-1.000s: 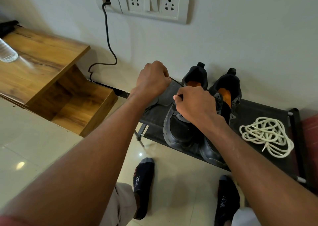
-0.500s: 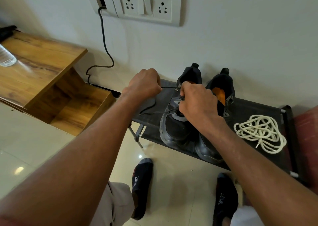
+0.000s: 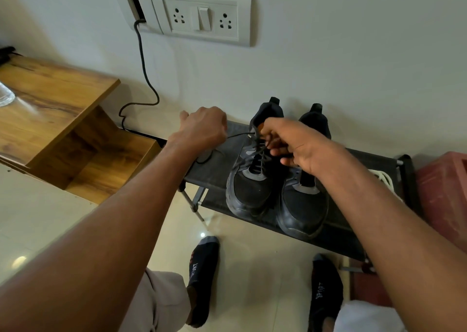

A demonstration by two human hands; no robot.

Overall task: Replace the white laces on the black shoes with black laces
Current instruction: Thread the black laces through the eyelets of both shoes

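Note:
Two black shoes stand side by side on a low black rack (image 3: pixel 212 172), toes towards me. The left shoe (image 3: pixel 250 187) carries a black lace (image 3: pixel 238 135) crossed through its eyelets. My left hand (image 3: pixel 203 128) is closed on one end of that lace and holds it taut out to the left. My right hand (image 3: pixel 295 144) pinches the lace at the shoe's top eyelets. The right shoe (image 3: pixel 303 205) is partly behind my right wrist. The white laces (image 3: pixel 382 177) lie on the rack's right end, mostly hidden by my right forearm.
A wooden stepped shelf (image 3: pixel 58 114) stands to the left with a clear bottle (image 3: pixel 6 95) on it. A black cable (image 3: pixel 145 79) hangs from the wall socket panel (image 3: pixel 197 16). A red box (image 3: pixel 444 195) sits right of the rack. My socked feet (image 3: pixel 202 276) rest on the tiled floor.
My left hand has pulled the black lace further out to the left, drawing it tight. My right hand has lifted off the left shoe's front, uncovering its laced eyelets.

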